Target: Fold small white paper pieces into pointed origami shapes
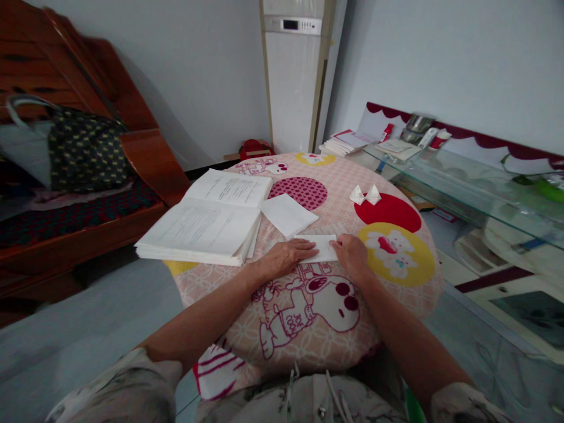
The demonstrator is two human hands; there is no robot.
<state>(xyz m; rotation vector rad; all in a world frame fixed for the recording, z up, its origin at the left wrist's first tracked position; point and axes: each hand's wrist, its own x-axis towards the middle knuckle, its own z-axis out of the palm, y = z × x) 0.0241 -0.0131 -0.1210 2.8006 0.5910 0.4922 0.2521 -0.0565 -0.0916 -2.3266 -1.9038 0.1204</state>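
A folded white sheet of paper [324, 251], shaped as a narrow rectangle, lies on the tablecloth in front of me. My left hand [288, 257] rests on its left end, fingers stretched out and lying across it; the thumb is hard to make out. At the right end, my right hand [351, 252] has its fingers curled and pressed together on the edge of the folded sheet. Just beyond lies a flat square white paper [288, 214], touching an open book [209, 220] on the left. Two small folded paper shapes [365, 195] stand at the far right of the table.
The round table carries a patterned tablecloth [291, 329]. To the right runs a glass-topped cabinet [476, 182] bearing papers, a red bottle [386, 133] and a metal container [418, 126]. A wooden bench [145, 158] with a dark patterned bag [86, 150] stands left.
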